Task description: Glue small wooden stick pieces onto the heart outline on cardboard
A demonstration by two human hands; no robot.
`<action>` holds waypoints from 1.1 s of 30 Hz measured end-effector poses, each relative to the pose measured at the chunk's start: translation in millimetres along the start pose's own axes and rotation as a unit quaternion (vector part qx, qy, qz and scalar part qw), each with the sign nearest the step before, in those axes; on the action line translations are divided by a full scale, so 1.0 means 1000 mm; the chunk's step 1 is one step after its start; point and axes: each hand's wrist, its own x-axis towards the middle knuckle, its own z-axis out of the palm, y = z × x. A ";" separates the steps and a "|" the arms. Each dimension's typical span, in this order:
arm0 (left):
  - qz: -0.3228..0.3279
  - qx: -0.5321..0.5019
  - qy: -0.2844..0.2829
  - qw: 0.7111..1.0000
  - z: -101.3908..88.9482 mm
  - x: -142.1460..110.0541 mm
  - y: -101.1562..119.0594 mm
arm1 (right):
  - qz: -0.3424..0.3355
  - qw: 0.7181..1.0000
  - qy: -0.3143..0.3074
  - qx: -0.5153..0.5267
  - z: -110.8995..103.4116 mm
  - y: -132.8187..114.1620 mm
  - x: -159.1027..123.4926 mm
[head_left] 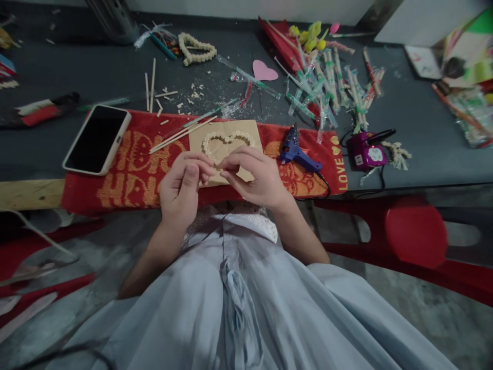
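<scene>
A heart-shaped outline of small pale pieces lies on a brown cardboard square over a red towel. My left hand is at its lower left, fingers loosely curled towards the right, thumb apart from the fingertips, and nothing visible in it. From the right, my right hand reaches over the heart's lower right side, thumb and fingertips pinched close together. Whatever is between them is too small to make out. Both hands hide the lower part of the heart. A blue glue gun rests to the right of my right hand.
Wooden sticks and a phone lie on the red towel. Behind are another heart frame, a pink paper heart and wrapped sticks. A purple box stands right; a red stool is below.
</scene>
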 end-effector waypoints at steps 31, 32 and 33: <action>-0.152 0.061 0.017 0.986 -0.005 0.007 -0.005 | -0.046 0.996 0.037 -0.073 0.003 -0.002 -0.001; -0.187 0.026 0.008 0.982 -0.003 0.007 -0.003 | -0.044 0.996 0.035 -0.073 0.004 -0.002 -0.002; -0.222 -0.003 0.000 0.975 -0.002 0.007 0.000 | -0.043 0.996 0.032 -0.075 0.004 -0.001 -0.002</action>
